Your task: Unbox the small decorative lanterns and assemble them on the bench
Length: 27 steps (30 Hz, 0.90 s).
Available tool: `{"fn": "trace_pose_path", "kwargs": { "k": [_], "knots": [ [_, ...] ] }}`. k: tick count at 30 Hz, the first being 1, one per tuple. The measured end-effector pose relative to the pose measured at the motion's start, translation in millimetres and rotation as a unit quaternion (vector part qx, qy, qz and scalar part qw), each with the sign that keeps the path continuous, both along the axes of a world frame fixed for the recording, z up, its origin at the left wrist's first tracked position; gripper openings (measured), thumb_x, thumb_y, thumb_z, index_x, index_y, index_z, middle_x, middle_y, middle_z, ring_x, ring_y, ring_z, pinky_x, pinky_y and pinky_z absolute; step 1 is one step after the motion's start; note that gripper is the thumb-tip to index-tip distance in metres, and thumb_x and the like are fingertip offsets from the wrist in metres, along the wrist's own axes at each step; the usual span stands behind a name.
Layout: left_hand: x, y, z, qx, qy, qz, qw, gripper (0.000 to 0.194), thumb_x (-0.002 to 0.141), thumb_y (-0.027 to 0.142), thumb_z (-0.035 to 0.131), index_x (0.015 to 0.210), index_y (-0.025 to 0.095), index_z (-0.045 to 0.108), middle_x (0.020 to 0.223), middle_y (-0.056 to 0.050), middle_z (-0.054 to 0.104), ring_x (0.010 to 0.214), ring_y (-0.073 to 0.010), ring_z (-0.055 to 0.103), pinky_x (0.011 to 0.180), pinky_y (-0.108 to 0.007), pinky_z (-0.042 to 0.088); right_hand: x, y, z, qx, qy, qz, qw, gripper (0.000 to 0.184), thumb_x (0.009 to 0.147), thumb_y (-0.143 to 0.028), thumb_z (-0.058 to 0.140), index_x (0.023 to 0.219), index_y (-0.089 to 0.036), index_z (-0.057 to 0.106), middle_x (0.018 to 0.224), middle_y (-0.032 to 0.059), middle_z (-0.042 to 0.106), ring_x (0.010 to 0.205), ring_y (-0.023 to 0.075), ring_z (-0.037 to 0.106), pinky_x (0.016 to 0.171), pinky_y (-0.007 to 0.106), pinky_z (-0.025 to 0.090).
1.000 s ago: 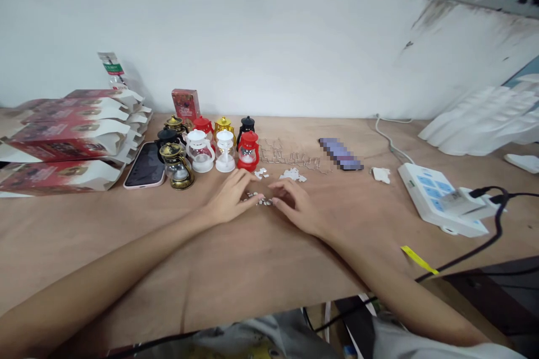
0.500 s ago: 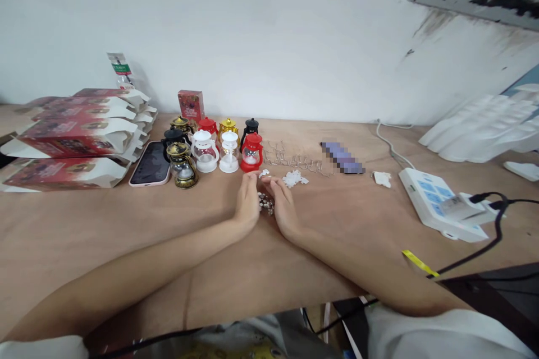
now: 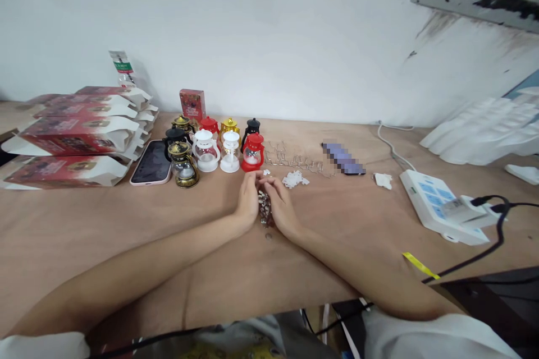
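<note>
My left hand [image 3: 248, 202] and my right hand [image 3: 283, 211] stand on edge on the tabletop, palms facing each other and fingertips close together at the far end. Between the palms lies a heap of small shiny metal pieces [image 3: 265, 212]; their exact kind is too small to tell. Both hands are open, fingers stretched and slightly curved, touching the heap's sides. One loose piece [image 3: 268, 236] lies just on the near side of the heap. Beyond my fingertips are small white pieces [image 3: 295, 179] and several bent wire pieces [image 3: 295, 160].
Small toy lanterns [image 3: 206, 151] in several colours stand behind my left hand. Farther left are a phone [image 3: 152, 164] and stacked red cartons [image 3: 80, 134]. To the right lie a blurred purple item [image 3: 343, 158], a power strip [image 3: 438, 205] with cables, and white foam-like pieces [image 3: 475, 129].
Both hands have drawn slightly nearer to each other. The metal heap between them has become longer and stretches towards me, with one piece now lying apart at its near end.
</note>
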<state>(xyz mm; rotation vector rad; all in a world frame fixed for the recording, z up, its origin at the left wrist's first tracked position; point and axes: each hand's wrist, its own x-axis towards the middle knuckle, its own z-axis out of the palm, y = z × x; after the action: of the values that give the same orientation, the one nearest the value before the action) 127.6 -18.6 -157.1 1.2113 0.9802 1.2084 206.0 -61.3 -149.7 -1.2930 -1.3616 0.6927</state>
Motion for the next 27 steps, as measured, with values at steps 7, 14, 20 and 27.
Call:
{"fn": "trace_pose_path", "kwargs": {
  "k": [7,14,20,27],
  "knots": [
    [-21.2,26.1,20.6,-0.047,-0.035,-0.271,0.961,0.046,0.085,0.051,0.035,0.087,0.015,0.062,0.097,-0.011,0.068,0.099,-0.0239,0.062,0.087,-0.037,0.048,14.3,-26.8,4.0,0.169,-0.412,0.094,0.890,0.071,0.075,-0.062,0.052,0.127,-0.015,0.037,0.140,0.0205,0.032,0.134,0.0327,0.024,0.107,0.056,0.024],
    [-9.5,39.6,21.6,-0.055,-0.024,-0.390,0.919,0.057,0.086,0.062,0.030,0.086,0.019,0.067,0.094,-0.009,0.070,0.098,-0.0226,0.063,0.087,-0.036,0.048,18.3,-18.8,-0.1,0.224,-0.492,0.069,0.838,0.084,0.072,-0.068,0.052,0.133,-0.015,0.030,0.144,0.0224,0.025,0.138,0.0348,0.013,0.108,0.061,0.015],
    [-1.6,34.8,10.2,-0.025,-0.035,-0.333,0.942,0.053,0.088,0.057,0.031,0.094,0.018,0.066,0.086,-0.009,0.070,0.091,-0.0241,0.065,0.082,-0.039,0.051,25.9,-9.8,0.2,0.205,-0.508,0.057,0.834,0.078,0.076,-0.062,0.052,0.135,-0.016,0.029,0.147,0.0212,0.021,0.139,0.0357,0.011,0.106,0.065,0.012],
    [2.4,32.5,2.1,0.135,0.065,-0.246,0.958,0.035,0.086,0.038,0.041,0.108,0.020,0.061,0.108,-0.006,0.066,0.112,-0.0247,0.054,0.100,-0.041,0.040,32.4,-2.0,2.1,0.193,-0.518,0.045,0.832,0.072,0.079,-0.057,0.051,0.136,-0.019,0.029,0.147,0.0193,0.022,0.139,0.0356,0.012,0.106,0.065,0.012]
  ]
}}
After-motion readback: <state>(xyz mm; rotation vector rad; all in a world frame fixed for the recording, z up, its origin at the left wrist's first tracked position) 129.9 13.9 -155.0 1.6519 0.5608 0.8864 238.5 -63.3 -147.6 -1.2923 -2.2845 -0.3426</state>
